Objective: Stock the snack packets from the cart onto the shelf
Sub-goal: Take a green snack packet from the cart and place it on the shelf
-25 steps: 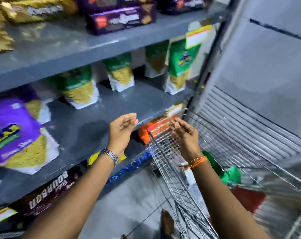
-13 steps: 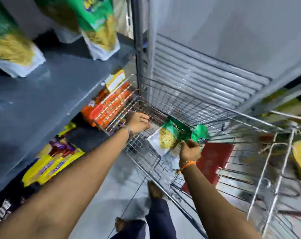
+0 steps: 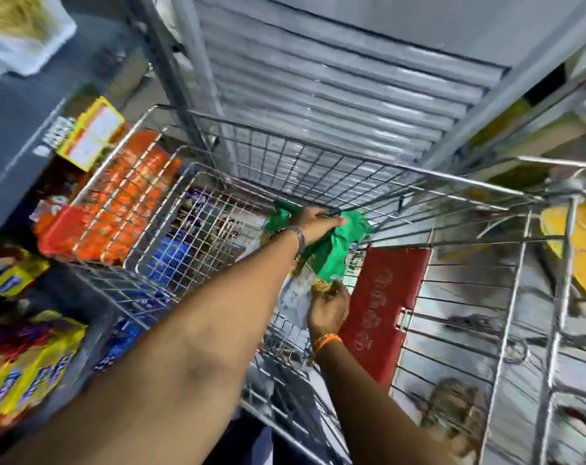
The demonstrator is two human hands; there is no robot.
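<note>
Shop aisle, grey metal shelf (image 3: pixel 13 129) on the left, silver wire-mesh shopping cart (image 3: pixel 318 169) filling centre frame, red plastic seat flap (image 3: pixel 382 307) inside it. Green-topped snack packets with white bottoms (image 3: pixel 335 250) lie in the cart's far part, just left of the flap. Left hand (image 3: pixel 313 221) reaches in from near-left, fingers curled over the green top edges at the far side, looks like grasping a packet. Right hand (image 3: pixel 328 307) is nearer, fingers pinched on the white lower end of a packet. Motion blur, so how many packets each hand has I cannot tell. Step in hand, by my read: gather packets for lifting out. To do it well: grip sealed edges, not the crinkly middle, bunch several together, lift straight up clear of the wire rim, then swing left to the shelf. Orange packets (image 3: pixel 124 196) sit on a lower shelf, seen through the mesh.
</note>
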